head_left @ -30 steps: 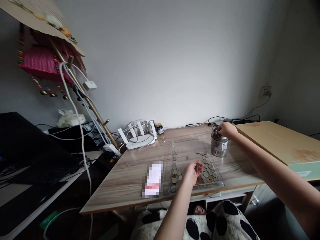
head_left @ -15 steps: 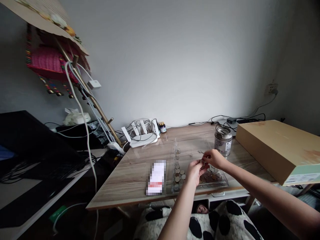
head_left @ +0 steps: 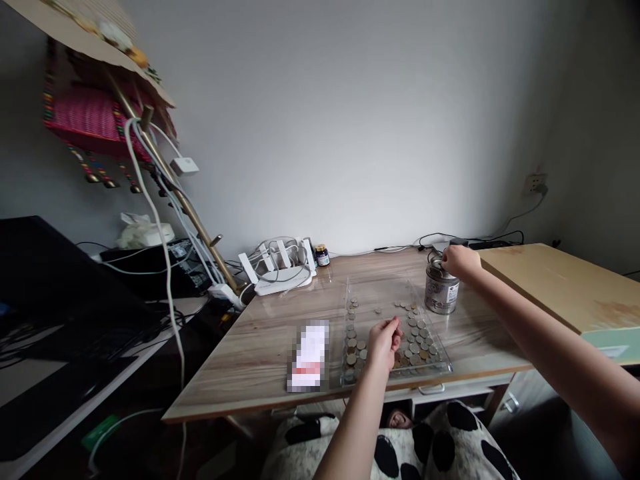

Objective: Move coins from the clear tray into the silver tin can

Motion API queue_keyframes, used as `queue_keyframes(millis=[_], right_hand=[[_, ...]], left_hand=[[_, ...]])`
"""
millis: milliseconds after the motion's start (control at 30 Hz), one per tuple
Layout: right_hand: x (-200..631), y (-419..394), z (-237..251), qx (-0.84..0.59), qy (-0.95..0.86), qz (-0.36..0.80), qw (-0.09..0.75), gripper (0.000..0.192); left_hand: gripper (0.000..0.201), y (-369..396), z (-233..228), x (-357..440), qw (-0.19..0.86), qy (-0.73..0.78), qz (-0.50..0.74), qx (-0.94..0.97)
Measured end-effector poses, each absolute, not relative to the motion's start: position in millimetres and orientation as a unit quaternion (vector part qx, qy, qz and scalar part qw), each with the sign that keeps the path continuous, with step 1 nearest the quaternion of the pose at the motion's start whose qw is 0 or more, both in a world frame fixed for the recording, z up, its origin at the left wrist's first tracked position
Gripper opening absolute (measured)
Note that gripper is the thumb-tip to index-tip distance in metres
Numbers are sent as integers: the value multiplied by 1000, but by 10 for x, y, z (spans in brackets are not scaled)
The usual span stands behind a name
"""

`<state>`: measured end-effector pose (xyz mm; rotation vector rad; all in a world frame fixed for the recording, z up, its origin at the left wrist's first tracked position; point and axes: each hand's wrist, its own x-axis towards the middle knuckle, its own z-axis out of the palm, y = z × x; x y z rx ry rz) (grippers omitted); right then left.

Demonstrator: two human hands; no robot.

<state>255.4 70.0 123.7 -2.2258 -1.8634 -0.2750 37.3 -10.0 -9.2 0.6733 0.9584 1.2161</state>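
My right hand [head_left: 461, 262] is at the top of a round metal tin [head_left: 442, 293], its fingers pinched together over the lid. Whatever those fingertips hold is hidden from view. Over a clear plastic tray [head_left: 349, 288] hovers my left hand [head_left: 386, 343], fingers curled closed, and what is inside them cannot be made out. Several loose coins [head_left: 423, 333] lie spread across the right part of the tray. More coins [head_left: 351, 359] line its left side, and a single coin [head_left: 378, 311] rests near the middle.
Left of the tray lies a blurred-out flat item [head_left: 309, 357]. A white router [head_left: 283, 280] and a small dark jar [head_left: 322, 255] stand at the wall. A large yellowish box [head_left: 560, 283] occupies the desk's right side. Cables [head_left: 167, 267] hang at the left.
My hands were together over the tray and have come apart. The right one has moved up and right to the tin's top, while the left stays over the coins.
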Motion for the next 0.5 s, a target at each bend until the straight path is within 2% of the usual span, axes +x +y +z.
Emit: queue_keyframes(millis=[133, 267, 400, 500], right_hand=[[2141, 355, 997, -684, -691, -122, 200, 32], [1677, -20, 559, -559, -809, 19, 179, 30], [1527, -35, 234, -527, -823, 88, 193, 24], [1591, 94, 160, -507, -817, 163, 220, 25]], left_hand=[[29, -82, -121, 373, 679, 420, 525, 293], [30, -64, -126, 388, 702, 408, 523, 260], [32, -52, -108, 404, 727, 405, 510, 218], [26, -64, -82, 410, 741, 407, 490, 214]])
